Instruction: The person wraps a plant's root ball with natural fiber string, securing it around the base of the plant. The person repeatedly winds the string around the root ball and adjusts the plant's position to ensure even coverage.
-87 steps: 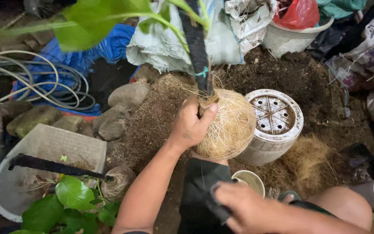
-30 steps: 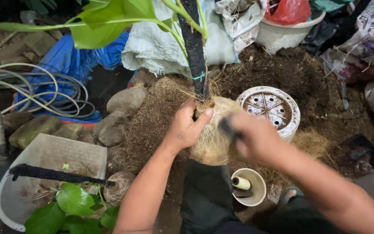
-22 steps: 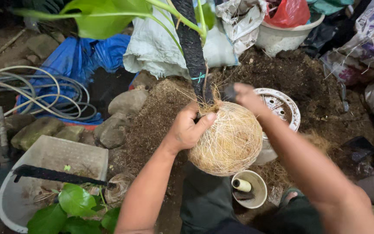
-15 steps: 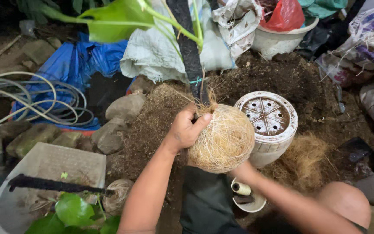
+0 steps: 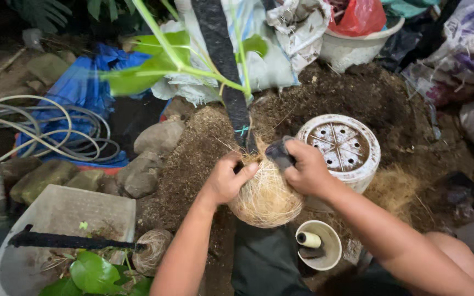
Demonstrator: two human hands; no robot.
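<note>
A ball of coconut fibre wraps the base of a green plant tied to a black stake. My left hand grips the ball's top left, by the stake. My right hand is at the ball's top right, closed on a small dark piece pressed against the fibre. The ball sits over a dark cloth on my lap.
An upturned white pot with holes stands just right of the ball, beside loose fibre. A small cup with a spool lies below. Soil heap, stones, hoses, a grey tray with another wrapped plant are at left.
My right hand came up from the cup near my lap to the top right of the fibre ball, with a dark piece in it. My left hand kept its grip.
</note>
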